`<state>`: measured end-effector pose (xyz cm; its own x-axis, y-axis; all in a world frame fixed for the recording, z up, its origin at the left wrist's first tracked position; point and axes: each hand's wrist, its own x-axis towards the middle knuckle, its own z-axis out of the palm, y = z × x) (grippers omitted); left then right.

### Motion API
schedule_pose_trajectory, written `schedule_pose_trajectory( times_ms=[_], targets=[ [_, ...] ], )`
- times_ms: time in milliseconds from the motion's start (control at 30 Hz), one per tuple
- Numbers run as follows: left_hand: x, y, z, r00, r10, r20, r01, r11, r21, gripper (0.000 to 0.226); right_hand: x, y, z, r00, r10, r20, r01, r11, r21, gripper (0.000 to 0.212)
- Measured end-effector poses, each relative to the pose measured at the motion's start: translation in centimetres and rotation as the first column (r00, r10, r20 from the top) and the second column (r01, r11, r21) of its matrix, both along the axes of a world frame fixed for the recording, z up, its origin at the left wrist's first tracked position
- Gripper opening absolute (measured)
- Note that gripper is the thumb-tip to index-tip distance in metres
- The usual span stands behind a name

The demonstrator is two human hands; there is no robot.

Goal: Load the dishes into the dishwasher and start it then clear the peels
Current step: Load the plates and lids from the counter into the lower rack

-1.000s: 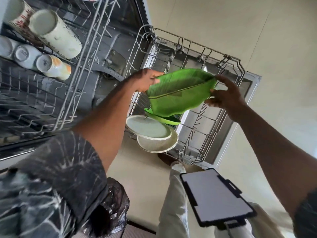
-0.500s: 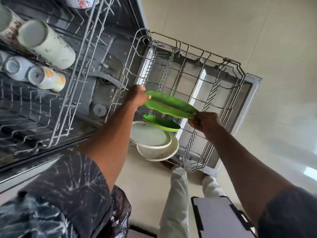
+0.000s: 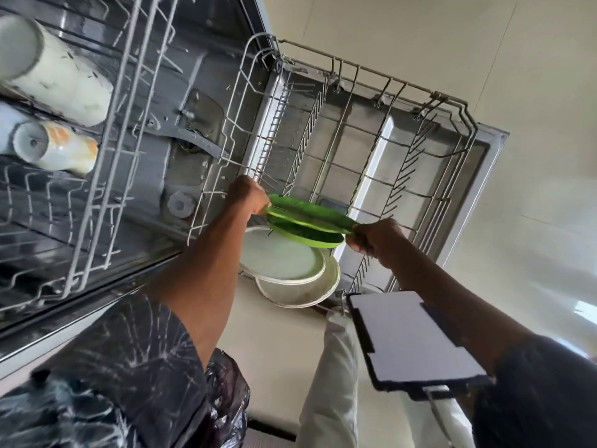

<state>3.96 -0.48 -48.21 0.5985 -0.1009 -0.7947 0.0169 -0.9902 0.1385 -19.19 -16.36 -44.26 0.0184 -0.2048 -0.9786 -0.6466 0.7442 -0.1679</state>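
left hand [image 3: 248,195]: fingers curled round the left rim of the upper green plate [image 3: 318,214], holding it
right hand [image 3: 376,238]: fingers pinch the same plate's right rim
upper green plate: held between both hands, nearly edge-on, low over the lower rack [image 3: 365,176]; cannot tell if it is seated in the tines
second green plate [image 3: 315,239]: just under the held one, very close or touching, in the lower rack
white plates [image 3: 281,261]: two, overlapping, in the rack next to the green ones, on the near side
lower rack: pulled out over the open dishwasher door [image 3: 484,153]; far section bare wire
upper rack [image 3: 106,130]: left of the view, pulled out above the tub
mugs: one large pale mug [image 3: 64,82] and one with orange marks [image 3: 58,148], both lying in the upper rack; more cut off at the left edge
clipboard [image 3: 410,337]: dark-framed, pale face, below the right forearm
black bag [image 3: 226,386]: under the left sleeve, on the floor side
floor [image 3: 533,221]: pale tile
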Motion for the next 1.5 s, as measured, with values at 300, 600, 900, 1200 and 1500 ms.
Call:
schedule_pose_trajectory(
  times_ms=[300,600,900,1200,1500],
  targets=[
    [0.2,-1.4,-1.6,0.985,0.172,-0.011,-0.172,0.975,-0.144,0.005,0.3,-0.7,-1.8,0.998,0.043,-0.047,-0.043,0.999,0.009,0.019],
    [0.1,-2.4,-2.7,0.965,0.258,-0.037,-0.260,0.940,-0.220,0.021,0.3,-0.8,-3.6,0.996,0.066,-0.061,-0.068,0.997,-0.034,0.019],
    [0.1,-2.0,-2.9,0.978,0.204,-0.038,-0.207,0.963,-0.174,0.046,-0.2,-1.0,-4.9,0.971,0.203,-0.124,-0.222,0.961,-0.166,0.026],
    [-2.9,-1.8,5.4,0.921,-0.249,0.298,0.318,0.924,-0.211,0.033,0.6,-0.8,-0.2,0.512,0.785,-0.349,-0.824,0.333,-0.460,0.039],
    [-10.5,3.8,20.9,0.775,-0.230,0.588,0.434,0.871,-0.231,0.053,-1.8,0.1,15.4,0.131,0.874,-0.469,-0.754,-0.219,-0.619,0.059]
  ],
)
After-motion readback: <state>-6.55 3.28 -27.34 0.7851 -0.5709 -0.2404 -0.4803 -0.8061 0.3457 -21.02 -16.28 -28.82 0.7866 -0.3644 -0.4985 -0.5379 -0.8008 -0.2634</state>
